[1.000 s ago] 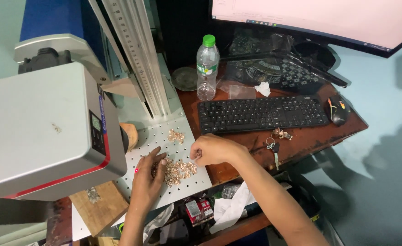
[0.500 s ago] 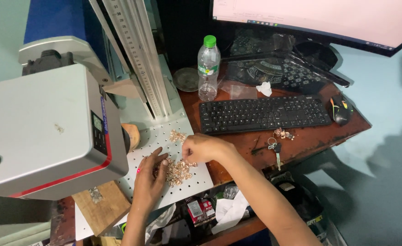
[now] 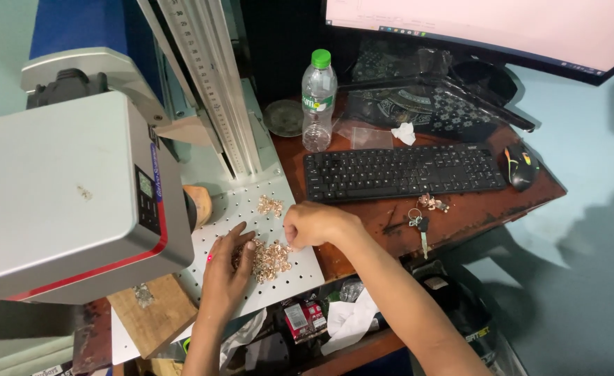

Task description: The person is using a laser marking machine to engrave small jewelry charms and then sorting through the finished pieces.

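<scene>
A heap of small gold-coloured metal pieces point(image 3: 272, 259) lies on a white perforated plate point(image 3: 296, 268) under a grey machine head. My left hand point(image 3: 229, 268) rests on the left side of the heap, fingers spread over it. My right hand point(image 3: 314, 224) hovers at the heap's right edge, fingers curled and pinched together; whether a piece is between them is hidden. A smaller cluster of the same pieces point(image 3: 270, 205) lies farther back on the plate.
The grey machine head point(image 3: 70, 195) and its ruled column point(image 3: 216, 90) stand left. A black keyboard point(image 3: 401, 173), mouse point(image 3: 518, 166), keys point(image 3: 420, 221), plastic bottle point(image 3: 319, 101) and monitor point(image 3: 488, 31) sit on the brown desk. A wooden block point(image 3: 152, 313) lies at front left.
My right hand has drawn slightly left toward the heap. My left hand stays on the pieces, fingers shifting a little.
</scene>
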